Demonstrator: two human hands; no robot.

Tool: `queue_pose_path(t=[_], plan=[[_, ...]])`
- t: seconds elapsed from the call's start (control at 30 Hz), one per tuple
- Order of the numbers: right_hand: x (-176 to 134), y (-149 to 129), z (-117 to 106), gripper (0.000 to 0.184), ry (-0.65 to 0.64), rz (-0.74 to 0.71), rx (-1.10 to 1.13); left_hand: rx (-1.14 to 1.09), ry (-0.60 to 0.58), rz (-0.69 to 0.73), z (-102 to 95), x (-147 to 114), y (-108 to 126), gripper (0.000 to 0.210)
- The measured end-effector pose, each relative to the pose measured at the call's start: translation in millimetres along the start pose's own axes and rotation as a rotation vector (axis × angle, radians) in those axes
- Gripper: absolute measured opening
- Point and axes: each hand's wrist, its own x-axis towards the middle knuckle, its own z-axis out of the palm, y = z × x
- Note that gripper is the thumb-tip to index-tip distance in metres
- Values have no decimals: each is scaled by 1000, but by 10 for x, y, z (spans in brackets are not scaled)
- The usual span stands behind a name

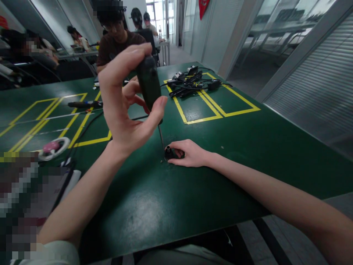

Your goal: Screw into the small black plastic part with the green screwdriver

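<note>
My left hand (pixel 117 106) is raised over the table, its fingers and thumb curled round the dark handle of a screwdriver (pixel 149 82). The thin shaft points down, and its tip ends beside a small black part (pixel 168 152) with a short upright tube. Thumb and fingers of my right hand (pixel 190 152) pinch that part against the tabletop and cover some of it. Whether the tip touches the part, I cannot tell. A tiny metal piece (pixel 161 161), perhaps a screw, lies just left of it.
The green table (pixel 220 176) carries yellow tape rectangles. Black cables with adapters (pixel 193 82) are piled at the back. A dark corded tool (pixel 84 104) and a white ring with a pink middle (pixel 52 148) lie at left. Across the table sits a person (pixel 118 40).
</note>
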Motion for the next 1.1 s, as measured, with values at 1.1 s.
queue_pose_path(t=[1.1], plan=[[-3,23,-2,33,-3,23,21,-14,-179,84,-61,103,-61,40]])
